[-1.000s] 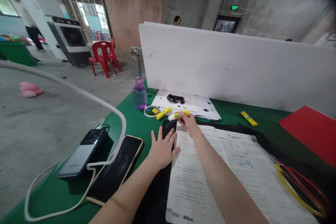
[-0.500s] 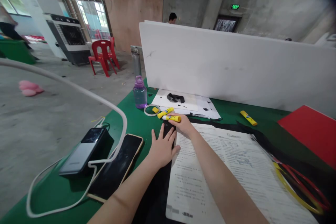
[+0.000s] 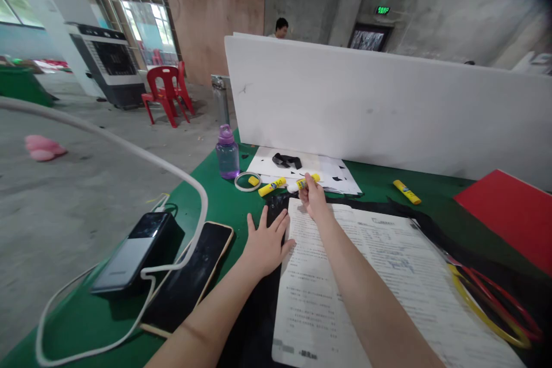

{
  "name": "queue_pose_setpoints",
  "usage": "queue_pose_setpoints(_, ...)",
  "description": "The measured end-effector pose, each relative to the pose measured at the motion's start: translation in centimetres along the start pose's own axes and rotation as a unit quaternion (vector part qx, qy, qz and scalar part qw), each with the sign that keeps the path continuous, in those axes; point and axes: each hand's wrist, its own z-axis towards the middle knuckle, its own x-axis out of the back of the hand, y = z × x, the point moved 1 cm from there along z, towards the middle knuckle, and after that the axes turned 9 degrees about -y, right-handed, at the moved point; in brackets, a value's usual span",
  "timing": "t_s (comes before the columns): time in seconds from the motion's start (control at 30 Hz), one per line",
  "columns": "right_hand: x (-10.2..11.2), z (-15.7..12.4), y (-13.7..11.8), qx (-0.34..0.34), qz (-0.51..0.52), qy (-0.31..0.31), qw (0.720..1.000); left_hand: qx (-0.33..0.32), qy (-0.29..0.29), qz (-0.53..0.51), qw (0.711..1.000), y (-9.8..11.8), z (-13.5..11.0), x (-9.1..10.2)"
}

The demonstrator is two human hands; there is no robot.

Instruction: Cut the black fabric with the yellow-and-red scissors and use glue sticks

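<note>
On my feed I can't read any word or number with certainty. The green exit sign on the far wall glows with small characters too blurred for me to spell out. The printed pages carry rows of tiny text, bluish handwriting and a bolder mark near the bottom edge, all illegible. I see blue-marked labels on the held glue stick and the loose glue stick, unreadable too.

Head view, forward and down across table
</note>
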Motion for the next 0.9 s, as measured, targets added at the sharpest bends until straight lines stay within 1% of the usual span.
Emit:
queue_pose_setpoints(0.1,-0.2,-0.1,0.4,0.003,-0.089,-0.011,0.996,-0.006,-0.005,-0.008,1.000,0.1,0.0,0.1)
queue_pose_setpoints(0.2,-0.3,-0.1,0.6,0.025,-0.212,-0.007,0.977,-0.007,-0.010,-0.011,1.000,0.1,0.1,0.1)
queue_pose_setpoints(0.27,-0.2,-0.1,0.6,0.037,-0.262,0.007,0.964,-0.007,-0.010,-0.010,1.000,0.1,0.1,0.1)
queue_pose_setpoints(0.33,-0.1,-0.1,0.7,0.040,-0.283,0.015,0.958,-0.007,-0.012,-0.010,1.000,0.1,0.1,0.1)
queue_pose_setpoints(0.43,-0.3,-0.2,0.6,0.041,-0.295,0.009,0.954,-0.008,-0.013,-0.011,1.000,0.1,0.1,0.1)
queue_pose_setpoints(0.5,-0.5,-0.4,0.6,0.042,-0.301,-0.009,0.952,-0.008,-0.012,-0.011,1.000,0.1,0.1,0.2)
queue_pose_setpoints(0.63,-0.8,-1.0,0.6,0.042,-0.294,-0.070,0.953,-0.009,-0.014,-0.009,1.000,0.1,0.1,0.3)
queue_pose_setpoints(0.73,-0.8,-1.2,0.6,0.041,-0.287,-0.094,0.952,-0.011,-0.013,-0.008,1.000,0.1,0.0,0.3)
queue_pose_setpoints(0.8,-0.8,-1.2,0.5,0.056,-0.303,-0.090,0.947,-0.010,-0.012,-0.008,1.000,0.1,0.1,0.2)
queue_pose_setpoints(0.9,-0.9,-1.3,0.3,0.103,-0.373,-0.035,0.921,-0.009,-0.013,-0.009,1.000,0.1,0.1,0.2)
